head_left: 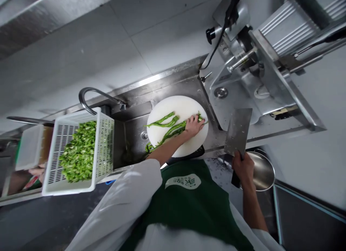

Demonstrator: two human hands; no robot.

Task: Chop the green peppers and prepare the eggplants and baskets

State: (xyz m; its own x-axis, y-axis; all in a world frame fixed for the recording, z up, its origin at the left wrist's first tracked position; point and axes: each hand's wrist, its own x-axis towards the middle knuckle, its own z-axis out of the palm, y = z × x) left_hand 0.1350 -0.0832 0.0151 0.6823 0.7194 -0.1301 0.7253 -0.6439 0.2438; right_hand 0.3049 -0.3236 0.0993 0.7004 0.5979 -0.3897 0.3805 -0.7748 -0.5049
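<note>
Several long green chili peppers [163, 122] lie on a round white cutting board [175, 104] that rests over the sink edge. My left hand [194, 126] is on the right part of the board, its fingers curled over the ends of a few peppers gathered there. Some of those peppers trail to the lower left, partly behind my forearm. My right hand [243, 167] grips the dark handle of a cleaver [238, 130]. Its broad blade points up, to the right of the board and apart from it, with small wet specks on the metal.
A white slotted basket [105, 146] of chopped green pieces [80, 150] stands at the left over the sink [135, 130], beside a curved faucet [89, 89]. At the right is a metal slicing machine [251, 63]. A steel pot [261, 171] sits behind my right hand.
</note>
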